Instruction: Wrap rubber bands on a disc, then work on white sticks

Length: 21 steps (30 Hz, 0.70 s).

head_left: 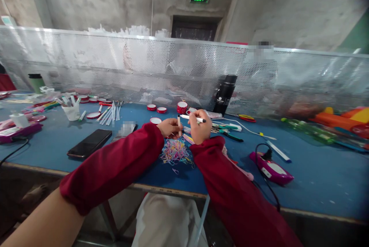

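Note:
My left hand [169, 127] is closed around a short pale stick with a dark top [179, 127], held upright. In my right hand [200, 129] is a white pen with a black end [191, 119], gripped like a writing tool and lying nearly level. The pen's left end is close to the top of the pale stick; whether they touch I cannot tell. Just below both hands, a loose pile of small coloured loops [175, 151] lies on the blue table [161, 176]. More pale and pink sticks [188, 138] lie between the hands, partly hidden.
A dark phone [90, 143] and a white cup of pens [71, 111] are to the left. Pliers [230, 133], a black bottle [225, 95] and a purple power strip [272, 168] with a cord stand right. Red tape rolls [182, 107] sit near the perforated metal screen [115, 62].

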Each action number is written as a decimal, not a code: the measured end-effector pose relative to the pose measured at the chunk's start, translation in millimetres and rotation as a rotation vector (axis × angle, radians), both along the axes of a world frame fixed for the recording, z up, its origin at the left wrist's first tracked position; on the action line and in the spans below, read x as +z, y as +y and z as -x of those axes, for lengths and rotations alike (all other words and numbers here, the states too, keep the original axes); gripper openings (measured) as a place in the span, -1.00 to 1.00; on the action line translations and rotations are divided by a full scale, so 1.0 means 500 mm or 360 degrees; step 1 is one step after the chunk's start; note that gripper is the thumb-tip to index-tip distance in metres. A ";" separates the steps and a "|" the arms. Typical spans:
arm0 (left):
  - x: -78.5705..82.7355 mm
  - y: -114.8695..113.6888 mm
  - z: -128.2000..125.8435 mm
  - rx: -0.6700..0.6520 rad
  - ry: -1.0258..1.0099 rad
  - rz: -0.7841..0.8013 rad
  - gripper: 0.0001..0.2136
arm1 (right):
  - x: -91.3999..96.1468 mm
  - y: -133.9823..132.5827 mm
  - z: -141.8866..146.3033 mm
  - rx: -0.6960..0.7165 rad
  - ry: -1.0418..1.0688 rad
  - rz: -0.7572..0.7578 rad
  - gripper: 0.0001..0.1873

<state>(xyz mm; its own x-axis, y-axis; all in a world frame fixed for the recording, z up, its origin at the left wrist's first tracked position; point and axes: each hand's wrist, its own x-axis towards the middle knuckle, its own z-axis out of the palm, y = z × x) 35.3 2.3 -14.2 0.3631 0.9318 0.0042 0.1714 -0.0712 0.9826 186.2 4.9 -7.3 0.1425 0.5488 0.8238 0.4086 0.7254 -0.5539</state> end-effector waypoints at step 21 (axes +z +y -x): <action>0.002 -0.002 -0.001 0.0002 -0.0058 0.0024 -0.74 | 0.002 -0.002 0.000 -0.0016 -0.0030 0.0018 -0.76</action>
